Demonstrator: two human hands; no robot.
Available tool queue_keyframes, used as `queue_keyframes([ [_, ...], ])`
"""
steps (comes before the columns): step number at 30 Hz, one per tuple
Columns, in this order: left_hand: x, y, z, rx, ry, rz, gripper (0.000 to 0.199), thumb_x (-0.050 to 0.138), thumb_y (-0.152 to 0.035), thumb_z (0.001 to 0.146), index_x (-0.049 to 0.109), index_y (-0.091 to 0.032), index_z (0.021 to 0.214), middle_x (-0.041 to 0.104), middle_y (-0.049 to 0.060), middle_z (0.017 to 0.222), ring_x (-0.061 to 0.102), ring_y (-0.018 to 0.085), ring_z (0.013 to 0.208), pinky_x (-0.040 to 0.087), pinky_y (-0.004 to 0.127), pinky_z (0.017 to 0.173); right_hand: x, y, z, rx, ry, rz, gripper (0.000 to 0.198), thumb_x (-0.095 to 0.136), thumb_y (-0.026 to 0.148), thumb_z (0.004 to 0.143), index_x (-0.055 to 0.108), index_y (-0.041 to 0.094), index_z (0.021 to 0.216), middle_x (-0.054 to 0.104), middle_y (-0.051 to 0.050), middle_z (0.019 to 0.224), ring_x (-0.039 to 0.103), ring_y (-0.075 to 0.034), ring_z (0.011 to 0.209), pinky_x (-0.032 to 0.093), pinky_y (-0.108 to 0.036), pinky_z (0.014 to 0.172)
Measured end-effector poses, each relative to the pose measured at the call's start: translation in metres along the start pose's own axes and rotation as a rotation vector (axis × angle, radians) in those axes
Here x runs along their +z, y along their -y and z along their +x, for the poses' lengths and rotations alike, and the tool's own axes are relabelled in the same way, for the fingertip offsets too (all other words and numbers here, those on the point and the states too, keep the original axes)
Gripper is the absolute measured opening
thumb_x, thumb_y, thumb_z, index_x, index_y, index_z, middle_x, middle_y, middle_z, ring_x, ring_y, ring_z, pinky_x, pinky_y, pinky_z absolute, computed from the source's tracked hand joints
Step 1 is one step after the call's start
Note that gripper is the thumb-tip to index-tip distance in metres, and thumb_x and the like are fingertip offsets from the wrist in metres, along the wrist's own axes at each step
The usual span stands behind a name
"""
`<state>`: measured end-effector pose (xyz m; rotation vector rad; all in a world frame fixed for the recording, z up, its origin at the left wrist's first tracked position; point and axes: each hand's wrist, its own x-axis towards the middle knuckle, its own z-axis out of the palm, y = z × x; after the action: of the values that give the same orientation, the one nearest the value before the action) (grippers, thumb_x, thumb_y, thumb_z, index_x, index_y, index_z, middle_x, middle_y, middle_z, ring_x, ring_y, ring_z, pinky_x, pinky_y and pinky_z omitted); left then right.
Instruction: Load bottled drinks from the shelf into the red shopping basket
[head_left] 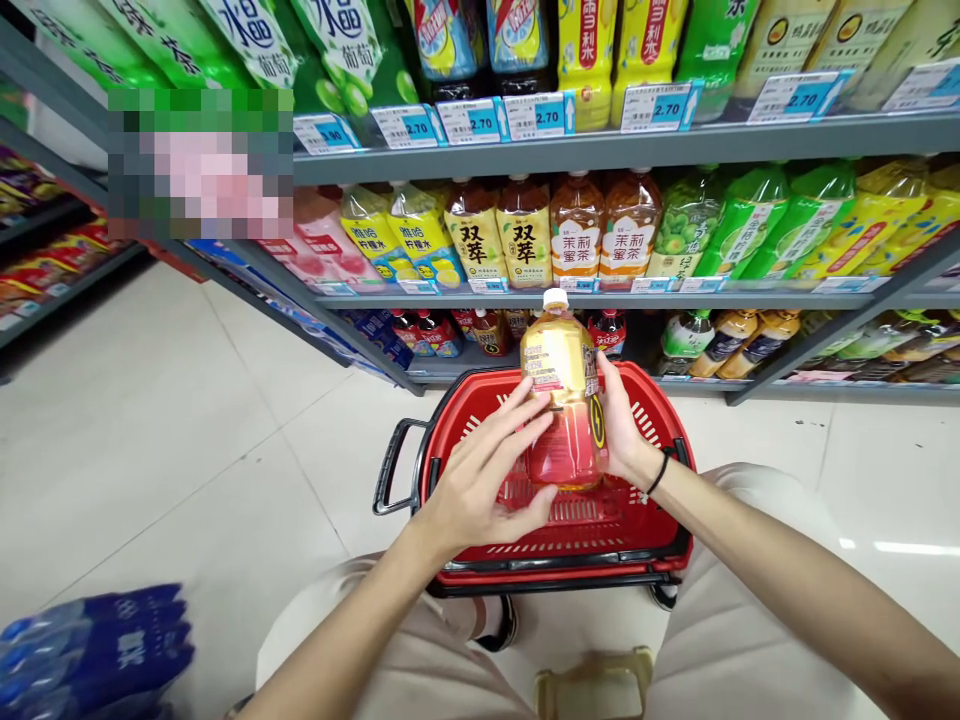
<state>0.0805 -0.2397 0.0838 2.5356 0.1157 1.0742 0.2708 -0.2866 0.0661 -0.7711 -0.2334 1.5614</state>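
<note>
A large bottle of drink point(564, 440) with a white cap and a red and yellow label stands upright in my hands, above the inside of a red shopping basket point(450, 425). My right hand point(621, 430), with a black band at its wrist, is wrapped round the bottle's right side. On the near left side, my left hand point(480, 480) lies with fingers stretched out, their tips against the label and the thumb apart. Part of the basket's slotted floor shows below the bottle; the rest is hidden by it and my hands.
Beyond the basket rises a drinks shelf point(487, 300) with several rows of bottles and price tags. A black handle point(384, 470) sticks out at the basket's left. Blue wrapped bottles point(97, 645) stand on the tiled floor at lower left. My knees flank the basket.
</note>
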Motion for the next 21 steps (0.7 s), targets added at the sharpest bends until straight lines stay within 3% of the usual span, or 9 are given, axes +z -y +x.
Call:
queue_keyframes([
  [5, 0.000, -0.011, 0.002, 0.165, 0.009, 0.163, 0.097, 0.087, -0.027, 0.085, 0.039, -0.008, 0.167, 0.062, 0.023, 0.152, 0.049, 0.041, 0.152, 0.057, 0.057, 0.116, -0.003, 0.002, -0.002, -0.076, -0.019, -0.085, 0.077, 0.050, 0.084, 0.094, 0.063, 0.031, 0.147, 0.077, -0.007, 0.129, 0.068, -0.033, 0.132, 0.059, -0.055, 0.109],
  [9, 0.000, -0.019, 0.004, 0.282, 0.035, 0.258, 0.095, 0.090, -0.034, 0.086, 0.044, 0.000, 0.162, 0.069, 0.022, 0.143, 0.050, 0.038, 0.152, 0.058, 0.049, 0.118, -0.005, 0.008, -0.009, -0.075, -0.066, -0.137, 0.082, 0.051, 0.091, 0.086, 0.068, 0.028, 0.136, 0.077, -0.010, 0.125, 0.063, -0.037, 0.138, 0.054, -0.059, 0.114],
  [13, 0.002, -0.021, 0.003, 0.333, 0.007, 0.286, 0.076, 0.089, -0.037, 0.088, 0.060, -0.002, 0.149, 0.072, 0.018, 0.139, 0.055, 0.036, 0.148, 0.060, 0.045, 0.116, -0.009, 0.011, -0.012, -0.045, -0.124, -0.156, 0.080, 0.055, 0.094, 0.080, 0.072, 0.026, 0.116, 0.078, -0.010, 0.117, 0.067, -0.038, 0.129, 0.049, -0.059, 0.118],
  [16, 0.005, -0.022, 0.003, 0.321, -0.015, 0.330, 0.053, 0.082, -0.040, 0.095, 0.069, -0.008, 0.136, 0.073, 0.015, 0.139, 0.057, 0.035, 0.146, 0.064, 0.045, 0.111, -0.014, 0.011, -0.010, -0.047, -0.074, -0.148, 0.079, 0.054, 0.094, 0.080, 0.074, 0.026, 0.114, 0.079, -0.010, 0.115, 0.070, -0.036, 0.122, 0.052, -0.058, 0.114],
  [21, 0.008, -0.024, 0.004, 0.300, -0.026, 0.317, 0.048, 0.075, -0.033, 0.100, 0.067, 0.002, 0.131, 0.074, 0.023, 0.133, 0.051, 0.036, 0.152, 0.061, 0.049, 0.115, -0.020, 0.010, -0.006, -0.011, 0.055, -0.125, 0.086, 0.057, 0.098, 0.074, 0.077, 0.024, 0.115, 0.080, -0.011, 0.111, 0.073, -0.036, 0.113, 0.059, -0.054, 0.104],
])
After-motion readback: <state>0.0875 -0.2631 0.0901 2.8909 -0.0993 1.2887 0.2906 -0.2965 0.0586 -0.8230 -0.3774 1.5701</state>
